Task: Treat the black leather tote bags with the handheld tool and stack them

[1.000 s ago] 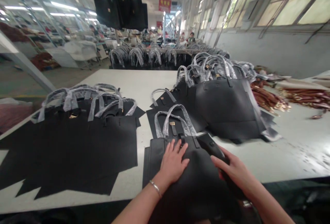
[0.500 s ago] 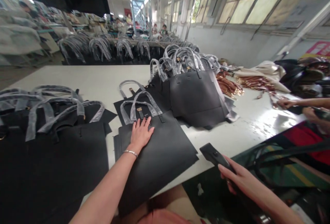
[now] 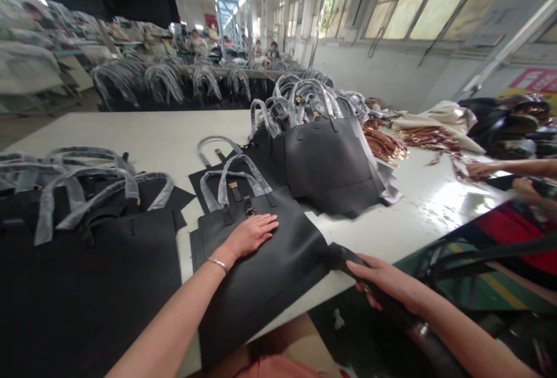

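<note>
Where the left hand (image 3: 251, 235) lay, a black strap (image 3: 249, 205) shows

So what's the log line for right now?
left hand: flat on black bag; right hand: gripping black tool; tool's tip: by bag's edge
</note>
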{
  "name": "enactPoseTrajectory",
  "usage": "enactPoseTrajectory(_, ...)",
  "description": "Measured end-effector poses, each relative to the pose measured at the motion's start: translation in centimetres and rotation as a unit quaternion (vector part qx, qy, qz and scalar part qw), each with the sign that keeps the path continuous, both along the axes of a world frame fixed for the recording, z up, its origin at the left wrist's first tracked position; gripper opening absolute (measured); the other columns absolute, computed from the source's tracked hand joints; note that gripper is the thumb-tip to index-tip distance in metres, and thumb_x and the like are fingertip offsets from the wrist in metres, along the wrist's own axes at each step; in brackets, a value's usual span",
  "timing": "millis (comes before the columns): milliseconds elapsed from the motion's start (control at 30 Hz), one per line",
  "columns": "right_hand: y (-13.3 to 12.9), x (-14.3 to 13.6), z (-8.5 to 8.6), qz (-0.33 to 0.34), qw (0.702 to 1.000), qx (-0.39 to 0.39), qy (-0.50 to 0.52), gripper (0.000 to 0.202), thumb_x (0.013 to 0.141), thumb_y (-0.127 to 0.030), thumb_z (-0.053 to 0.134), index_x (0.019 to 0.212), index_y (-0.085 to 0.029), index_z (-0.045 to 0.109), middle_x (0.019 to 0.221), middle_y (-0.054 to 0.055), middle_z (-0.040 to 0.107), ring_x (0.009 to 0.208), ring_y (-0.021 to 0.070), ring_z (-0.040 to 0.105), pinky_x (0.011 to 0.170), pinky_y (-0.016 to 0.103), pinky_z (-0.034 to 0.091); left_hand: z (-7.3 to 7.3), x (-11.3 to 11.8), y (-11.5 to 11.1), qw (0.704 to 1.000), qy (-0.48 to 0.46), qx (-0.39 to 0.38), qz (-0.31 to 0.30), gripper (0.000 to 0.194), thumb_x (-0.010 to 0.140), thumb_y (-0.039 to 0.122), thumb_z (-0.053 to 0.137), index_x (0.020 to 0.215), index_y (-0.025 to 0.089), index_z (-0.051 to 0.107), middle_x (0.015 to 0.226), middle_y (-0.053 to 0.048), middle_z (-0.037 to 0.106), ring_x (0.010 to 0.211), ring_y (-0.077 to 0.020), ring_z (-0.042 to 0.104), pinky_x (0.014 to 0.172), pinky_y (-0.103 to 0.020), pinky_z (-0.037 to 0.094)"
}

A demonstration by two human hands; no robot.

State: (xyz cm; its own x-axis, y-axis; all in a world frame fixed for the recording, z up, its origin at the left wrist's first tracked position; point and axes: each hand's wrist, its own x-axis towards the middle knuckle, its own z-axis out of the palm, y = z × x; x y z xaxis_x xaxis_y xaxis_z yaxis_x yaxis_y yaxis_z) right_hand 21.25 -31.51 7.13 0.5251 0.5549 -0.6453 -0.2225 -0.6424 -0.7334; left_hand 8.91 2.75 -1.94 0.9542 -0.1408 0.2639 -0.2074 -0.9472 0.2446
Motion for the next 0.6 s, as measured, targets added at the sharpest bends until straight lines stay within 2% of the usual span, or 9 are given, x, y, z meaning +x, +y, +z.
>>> enactPoseTrajectory(133,1.1,1.0,0.6,-0.055,0.995,0.020,-0.086,0.035,0.086,-0.052,0.055,0.101,-0.020,0.054,0.061,-0.007,0.052,0.038,0.0081,0.054,0.035,0.018,0.041,-0.3,0.3,0.4,0.999,0.022,-0.027,-0.013,0.033,0.099,0.035,0.042,0.124,0.027,0.061,0.134,-0.002,0.057,0.132,-0.0202,0.042,0.111,-0.041,0.034)
enactPoseTrajectory(233,-0.5,0.8,1.5,-0.041,0.996,0.011,-0.078,0.039,0.086,-0.052,0.056,0.108,-0.021,0.053,0.061,-0.006,0.053,0.038,0.0084,0.054,0.035,0.017,0.040,-0.1,0.2,0.2,1.000,0.013,-0.016,0.000,0.033,0.097,0.037,0.045,0.125,0.026,0.060,0.138,-0.003,0.053,0.133,-0.0202,0.041,0.113,-0.041,0.031)
enactPoseTrajectory(300,-2.1,0.1,1.7,-0.013,0.999,-0.013,-0.048,0.043,0.084,-0.054,0.059,0.112,-0.022,0.053,0.062,-0.006,0.056,0.038,0.0085,0.053,0.034,0.017,0.039,0.2,-0.1,0.0,0.999,-0.011,0.006,0.042,0.039,0.094,0.041,0.050,0.128,0.022,0.057,0.143,-0.006,0.047,0.137,-0.0227,0.035,0.116,-0.044,0.024)
enactPoseTrajectory(367,-3.1,-0.9,1.5,0.010,0.999,-0.034,-0.015,0.045,0.082,-0.056,0.060,0.110,-0.022,0.054,0.063,-0.005,0.057,0.038,0.0082,0.053,0.034,0.017,0.038,0.3,-0.2,-0.3,0.992,-0.036,0.024,0.117,0.053,0.089,0.049,0.055,0.131,0.016,0.053,0.149,-0.011,0.038,0.141,-0.0277,0.027,0.116,-0.048,0.018)
enactPoseTrajectory(433,-3.2,-1.7,1.0,0.024,0.999,-0.035,0.008,0.044,0.083,-0.058,0.058,0.106,-0.022,0.054,0.065,-0.005,0.058,0.038,0.0080,0.054,0.035,0.017,0.038,0.4,-0.3,-0.5,0.985,-0.034,0.030,0.167,0.062,0.087,0.055,0.057,0.133,0.014,0.052,0.149,-0.014,0.038,0.140,-0.0308,0.025,0.115,-0.050,0.018)
enactPoseTrajectory(500,-2.4,-2.1,0.4,0.034,0.999,-0.026,0.011,0.043,0.084,-0.059,0.056,0.104,-0.021,0.055,0.064,-0.005,0.058,0.038,0.0079,0.054,0.034,0.017,0.038,0.3,-0.2,-0.6,0.987,-0.008,0.031,0.155,0.056,0.089,0.054,0.053,0.133,0.018,0.052,0.146,-0.011,0.043,0.138,-0.0294,0.031,0.115,-0.050,0.018)
enactPoseTrajectory(600,-0.8,-1.8,0.0,0.028,0.999,-0.017,-0.038,0.042,0.084,-0.056,0.055,0.106,-0.020,0.055,0.062,-0.005,0.056,0.037,0.0088,0.055,0.033,0.017,0.038,0.1,-0.2,-0.4,0.993,0.013,0.031,0.112,0.046,0.093,0.049,0.048,0.131,0.024,0.054,0.143,-0.007,0.047,0.136,-0.0253,0.036,0.115,-0.047,0.017)
